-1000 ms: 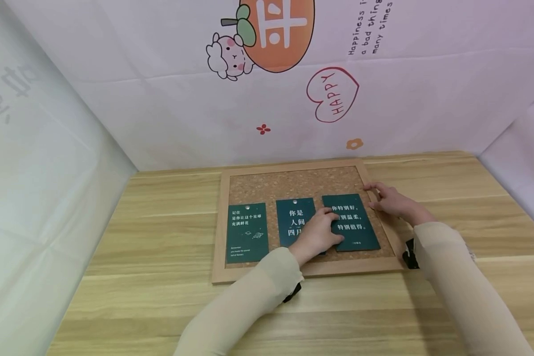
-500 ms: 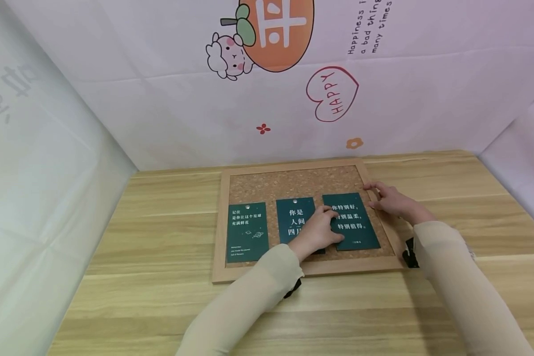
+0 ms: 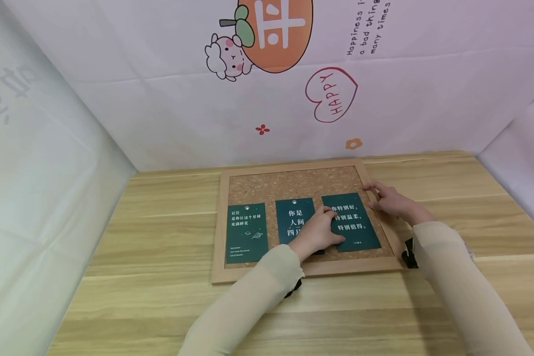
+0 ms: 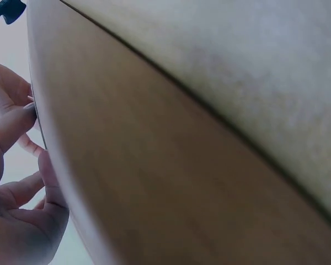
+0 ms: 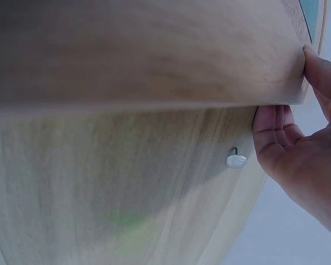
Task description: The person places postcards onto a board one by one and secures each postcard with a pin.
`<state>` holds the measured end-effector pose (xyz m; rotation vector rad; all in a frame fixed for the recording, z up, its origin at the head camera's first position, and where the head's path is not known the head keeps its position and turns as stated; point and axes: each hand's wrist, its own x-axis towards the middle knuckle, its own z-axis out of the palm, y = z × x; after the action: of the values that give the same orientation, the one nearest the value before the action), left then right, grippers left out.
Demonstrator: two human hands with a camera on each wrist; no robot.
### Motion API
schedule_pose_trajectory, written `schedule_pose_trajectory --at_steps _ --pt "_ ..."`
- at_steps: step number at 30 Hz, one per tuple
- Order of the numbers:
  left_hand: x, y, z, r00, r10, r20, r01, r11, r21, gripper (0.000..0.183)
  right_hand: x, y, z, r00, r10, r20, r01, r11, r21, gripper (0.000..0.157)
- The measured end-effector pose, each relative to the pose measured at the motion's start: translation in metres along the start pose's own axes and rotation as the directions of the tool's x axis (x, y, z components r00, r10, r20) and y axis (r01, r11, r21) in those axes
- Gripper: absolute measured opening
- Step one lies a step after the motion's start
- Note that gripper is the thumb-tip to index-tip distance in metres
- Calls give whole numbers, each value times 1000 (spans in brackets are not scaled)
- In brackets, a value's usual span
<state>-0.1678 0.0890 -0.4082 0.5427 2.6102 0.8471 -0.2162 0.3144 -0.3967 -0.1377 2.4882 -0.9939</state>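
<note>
Three dark green cards lie in a row on a wood-framed cork board (image 3: 289,180). My left hand (image 3: 317,231) reaches across the middle card (image 3: 289,216), partly hiding it. Its fingertips and thumb, set apart, rest on the left side of the right card (image 3: 356,220), which tilts slightly. At the board's right edge, my right hand (image 3: 393,201) grips the frame. In the right wrist view its thumb (image 5: 321,72) presses the top of the frame and its fingers curl against the side. The left card (image 3: 246,235) is away from both hands.
A silver thumbtack (image 5: 236,160) lies on the wooden table (image 5: 127,182) beside the board, seen in the right wrist view. Silver tacks hold the left and middle cards at their tops. A printed white cloth (image 3: 182,118) stands behind the table.
</note>
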Motion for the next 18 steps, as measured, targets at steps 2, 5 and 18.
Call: schedule_pose_trajectory --at_steps 2,5,18 --pt "0 0 0 1000 2 3 -2 1000 -9 63 0 0 0 1000 3 1 -3 1000 4 48" --pt "1 -1 -1 1000 0 12 0 1000 -5 64 0 -1 0 1000 7 3 -7 1000 10 48" --pt "-1 -3 -5 999 11 32 -10 1000 -29 63 -1 -1 0 1000 -1 -1 1 1000 -2 48"
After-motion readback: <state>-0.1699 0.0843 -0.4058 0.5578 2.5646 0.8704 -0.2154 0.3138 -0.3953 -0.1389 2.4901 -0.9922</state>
